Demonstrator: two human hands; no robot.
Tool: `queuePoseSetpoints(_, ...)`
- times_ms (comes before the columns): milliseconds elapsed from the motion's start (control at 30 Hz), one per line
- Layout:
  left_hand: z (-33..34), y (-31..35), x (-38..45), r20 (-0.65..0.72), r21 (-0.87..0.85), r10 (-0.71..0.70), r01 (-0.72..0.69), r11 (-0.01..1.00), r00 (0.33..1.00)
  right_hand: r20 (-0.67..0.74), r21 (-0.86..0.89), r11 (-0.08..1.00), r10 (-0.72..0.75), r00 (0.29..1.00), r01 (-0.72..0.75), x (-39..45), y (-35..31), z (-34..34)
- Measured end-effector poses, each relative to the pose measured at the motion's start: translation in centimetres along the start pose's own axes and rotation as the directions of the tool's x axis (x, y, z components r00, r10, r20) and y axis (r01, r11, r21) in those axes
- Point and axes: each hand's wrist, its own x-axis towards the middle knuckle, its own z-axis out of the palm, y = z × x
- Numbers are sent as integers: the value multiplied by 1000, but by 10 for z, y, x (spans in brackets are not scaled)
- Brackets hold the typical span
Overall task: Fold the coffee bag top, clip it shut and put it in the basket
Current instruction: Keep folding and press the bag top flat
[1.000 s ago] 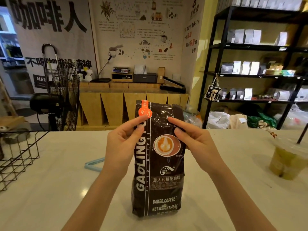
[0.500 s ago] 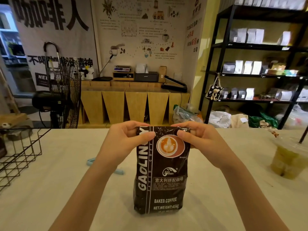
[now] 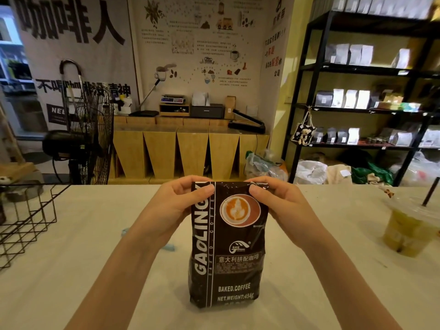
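Note:
A dark brown coffee bag (image 3: 227,256) with white lettering and a latte picture stands upright on the pale table (image 3: 71,270). Its top is folded down away from me. My left hand (image 3: 176,206) pinches the folded top at its left corner and my right hand (image 3: 276,203) pinches the right corner, thumbs on the front face. A light blue clip (image 3: 170,247) lies on the table behind my left forearm, mostly hidden. A black wire basket (image 3: 28,220) stands at the table's left edge.
A plastic cup of greenish drink (image 3: 407,229) with a dark straw stands at the right of the table. Beyond the table are a standing fan (image 3: 88,129), a wooden counter and black shelves holding bags.
The bag's tall top has been folded down, making the bag shorter. Both hands dropped from mid-bag to the new folded edge and now grip its corners.

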Motion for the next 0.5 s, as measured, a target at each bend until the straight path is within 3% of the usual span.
queuePoseSetpoints(133, 6, -5, 0, -84, -12, 25, -26, 1000, 996, -87, 56, 997, -50, 995, 55, 1, 6, 5)
queuePoseSetpoints(267, 9, -9, 2, -76, -95, -16, 9, 995, 997, -120, 17, 996, -85, 989, 87, 2, 5, 5)
queuePoseSetpoints(500, 13, -12, 3, -156, -61, 69, -80, 995, 985, -164, 80, 996, -36, 986, 50, 8, 10, 6)
